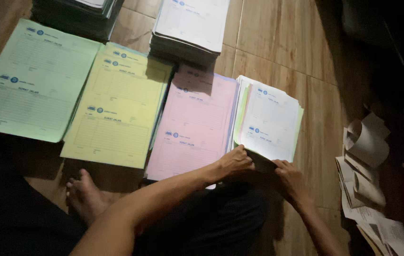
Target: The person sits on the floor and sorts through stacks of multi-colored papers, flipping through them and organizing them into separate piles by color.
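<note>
Both hands pinch the white form stack (269, 121) at its 6 o'clock edge, left hand (235, 161) and right hand (289, 178) squaring sheets.

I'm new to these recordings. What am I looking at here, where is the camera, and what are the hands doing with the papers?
This is one picture from a camera worn on a person's head, looking down. There is no machine: the two bare arms entering from below are the person's own, and a bare foot shows that the person sits on the tiled floor. In a row on the floor lie stacks of printed forms: a green stack, a yellow stack, a pink stack and a mixed stack with a white sheet on top. Two more piles sit beyond them. The left hand and the right hand both grip the near edge of the mixed stack. Loose and rolled papers lie at the right, in dim light.
</note>
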